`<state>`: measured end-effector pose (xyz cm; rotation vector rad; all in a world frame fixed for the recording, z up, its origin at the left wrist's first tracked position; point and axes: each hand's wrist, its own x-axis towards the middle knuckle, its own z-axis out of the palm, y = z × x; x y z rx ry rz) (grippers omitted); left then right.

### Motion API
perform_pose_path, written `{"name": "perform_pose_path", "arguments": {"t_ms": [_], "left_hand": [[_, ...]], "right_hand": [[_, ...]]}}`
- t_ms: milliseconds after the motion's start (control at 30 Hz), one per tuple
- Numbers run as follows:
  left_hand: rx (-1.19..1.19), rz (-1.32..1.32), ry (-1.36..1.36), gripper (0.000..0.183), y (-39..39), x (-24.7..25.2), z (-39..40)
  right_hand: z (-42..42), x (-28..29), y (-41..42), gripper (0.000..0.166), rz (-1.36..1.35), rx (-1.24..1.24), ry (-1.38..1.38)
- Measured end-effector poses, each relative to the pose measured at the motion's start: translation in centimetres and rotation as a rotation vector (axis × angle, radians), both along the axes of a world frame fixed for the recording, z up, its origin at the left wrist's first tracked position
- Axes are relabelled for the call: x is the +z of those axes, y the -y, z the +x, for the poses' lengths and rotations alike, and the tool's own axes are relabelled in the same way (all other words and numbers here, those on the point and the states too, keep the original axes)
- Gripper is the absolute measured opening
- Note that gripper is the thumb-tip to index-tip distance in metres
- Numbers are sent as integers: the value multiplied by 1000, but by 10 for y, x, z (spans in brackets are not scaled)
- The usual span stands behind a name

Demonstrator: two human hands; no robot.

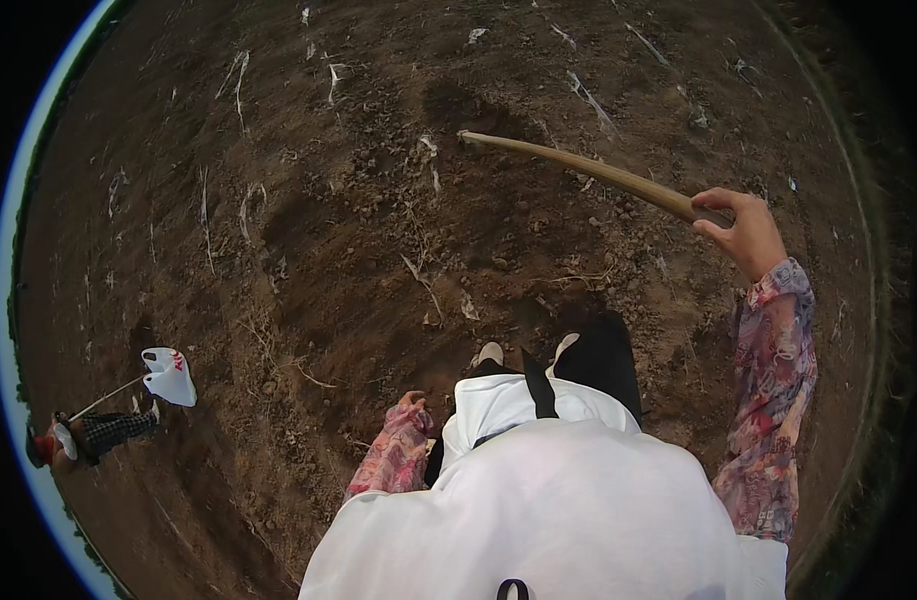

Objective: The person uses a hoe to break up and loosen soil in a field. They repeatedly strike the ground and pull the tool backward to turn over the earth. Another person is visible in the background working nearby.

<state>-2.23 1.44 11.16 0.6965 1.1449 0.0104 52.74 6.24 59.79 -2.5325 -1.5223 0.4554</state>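
My right hand (745, 225), at the upper right, grips the near end of a long, slightly curved wooden handle (601, 171) between thumb and fingers. The handle reaches left over the brown soil, and its far end lies at a dark hollow; any tool head there cannot be made out. My left hand (412, 401) hangs low beside my left thigh, mostly covered by a patterned pink sleeve, and whether it holds anything is not clear. Below the handle lie loose clods, dry stalks (578, 279) and a scrap of pale plastic film (468, 306), close to my shoes (490, 353).
Strips of torn film (590, 97) stick out of the tilled soil in rows. At the far left another person (106, 435) stands with a long pole, and a white plastic bag (170, 377) is at its end. A grassy edge (871, 225) runs along the right.
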Motion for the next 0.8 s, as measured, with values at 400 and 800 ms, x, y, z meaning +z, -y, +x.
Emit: {"name": "perform_pose_path", "arguments": {"t_ms": [400,800], "left_hand": [[114,-56,-172,47,10,23,38],[-135,324,-703,46,-170,59,288]], "right_hand": [[137,-34,31,36,-198,-180,-148],[349,-211,74,52,-953,-234,-42]]}}
